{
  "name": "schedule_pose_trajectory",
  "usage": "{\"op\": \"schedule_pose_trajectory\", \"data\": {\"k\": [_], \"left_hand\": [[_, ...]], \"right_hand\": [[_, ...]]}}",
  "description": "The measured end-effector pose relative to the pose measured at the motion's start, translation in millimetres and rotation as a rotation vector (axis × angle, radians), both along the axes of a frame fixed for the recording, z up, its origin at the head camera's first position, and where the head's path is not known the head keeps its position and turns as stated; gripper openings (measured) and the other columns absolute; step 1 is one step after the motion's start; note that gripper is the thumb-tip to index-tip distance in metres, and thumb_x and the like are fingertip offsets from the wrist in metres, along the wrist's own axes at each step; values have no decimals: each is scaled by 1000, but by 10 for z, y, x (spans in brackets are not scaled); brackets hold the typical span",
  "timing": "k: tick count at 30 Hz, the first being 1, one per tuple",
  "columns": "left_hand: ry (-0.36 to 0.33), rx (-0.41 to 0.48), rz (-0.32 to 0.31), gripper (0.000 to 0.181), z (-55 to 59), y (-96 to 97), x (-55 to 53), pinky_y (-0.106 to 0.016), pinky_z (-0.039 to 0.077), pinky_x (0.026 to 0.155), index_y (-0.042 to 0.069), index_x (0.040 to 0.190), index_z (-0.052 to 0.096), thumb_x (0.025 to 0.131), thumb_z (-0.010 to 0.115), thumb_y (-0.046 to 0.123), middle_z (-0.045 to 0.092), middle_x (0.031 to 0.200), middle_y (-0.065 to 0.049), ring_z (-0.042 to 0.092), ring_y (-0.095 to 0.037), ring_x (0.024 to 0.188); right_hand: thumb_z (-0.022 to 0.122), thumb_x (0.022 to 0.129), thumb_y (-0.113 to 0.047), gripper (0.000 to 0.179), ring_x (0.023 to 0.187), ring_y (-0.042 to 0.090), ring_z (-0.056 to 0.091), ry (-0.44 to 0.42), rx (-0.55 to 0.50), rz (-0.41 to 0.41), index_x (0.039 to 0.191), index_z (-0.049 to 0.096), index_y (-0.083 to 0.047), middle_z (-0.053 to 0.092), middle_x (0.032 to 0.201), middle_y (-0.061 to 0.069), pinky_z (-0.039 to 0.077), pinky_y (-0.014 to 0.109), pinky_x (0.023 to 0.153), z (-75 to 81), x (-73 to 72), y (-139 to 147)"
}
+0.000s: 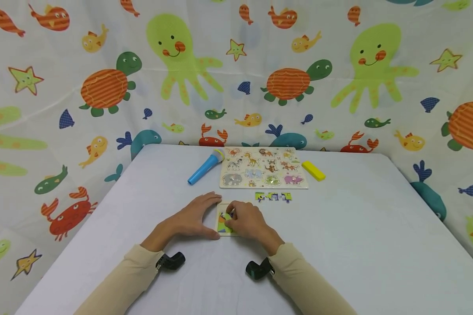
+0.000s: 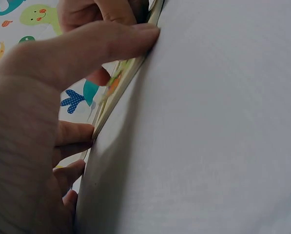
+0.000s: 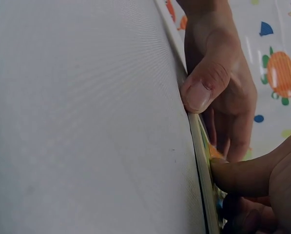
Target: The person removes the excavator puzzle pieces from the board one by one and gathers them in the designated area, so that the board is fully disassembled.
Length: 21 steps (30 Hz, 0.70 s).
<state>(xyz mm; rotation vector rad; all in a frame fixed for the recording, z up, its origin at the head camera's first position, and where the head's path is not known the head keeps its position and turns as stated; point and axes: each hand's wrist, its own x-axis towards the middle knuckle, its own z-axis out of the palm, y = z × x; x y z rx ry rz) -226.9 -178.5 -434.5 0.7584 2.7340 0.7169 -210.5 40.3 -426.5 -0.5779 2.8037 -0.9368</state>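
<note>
A small jigsaw board (image 1: pixel 226 235) with a pale wooden rim lies on the white table. Orange, green and blue pieces (image 1: pixel 222 222) show inside it. My left hand (image 1: pixel 195 217) grips the board's left side, thumb at the near corner and fingers at the far one. Over the board's right part, my right hand (image 1: pixel 249 221) has its thumb and curled fingers together on a puzzle piece, mostly hidden by the fingers. In the right wrist view, the right thumb (image 3: pixel 242 175) touches down just inside the rim. Beyond the right hand, loose jigsaw pieces (image 1: pixel 273 197) lie in a row.
An animal peg puzzle board (image 1: pixel 242 173) lies at the back of the table. To its left is a blue toy microphone (image 1: pixel 205 168), and to its right a yellow block (image 1: pixel 313 170). A sea-animal curtain (image 1: pixel 236 87) hangs behind the table.
</note>
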Motion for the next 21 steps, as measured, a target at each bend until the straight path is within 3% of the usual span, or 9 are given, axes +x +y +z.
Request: {"op": "schedule_pose_trajectory", "data": {"k": [9, 15, 21], "left_hand": [[4, 7, -8, 106, -12, -15, -5, -59, 21, 123, 20, 156, 40, 68, 82, 61, 31, 165, 1, 17, -26, 156], [3, 32, -16, 106, 2, -25, 2, -59, 21, 122, 18, 155, 41, 67, 82, 61, 33, 164, 0, 18, -28, 155], [4, 20, -10, 106, -12, -24, 5, -57, 20, 123, 19, 155, 41, 67, 82, 61, 32, 164, 2, 17, -25, 156]], "right_hand": [[77, 91, -22, 25, 60, 10, 51, 52, -27, 17, 107, 58, -16, 57, 68, -6, 39, 27, 58, -20, 24, 3], [75, 92, -22, 21, 73, 11, 51, 107, -18, 30, 103, 57, -19, 55, 81, -6, 40, 32, 70, -31, 24, -6], [69, 97, -19, 12, 75, 12, 52, 99, -87, 67, 97, 57, -20, 57, 82, -8, 42, 28, 68, 3, 63, 7]]}}
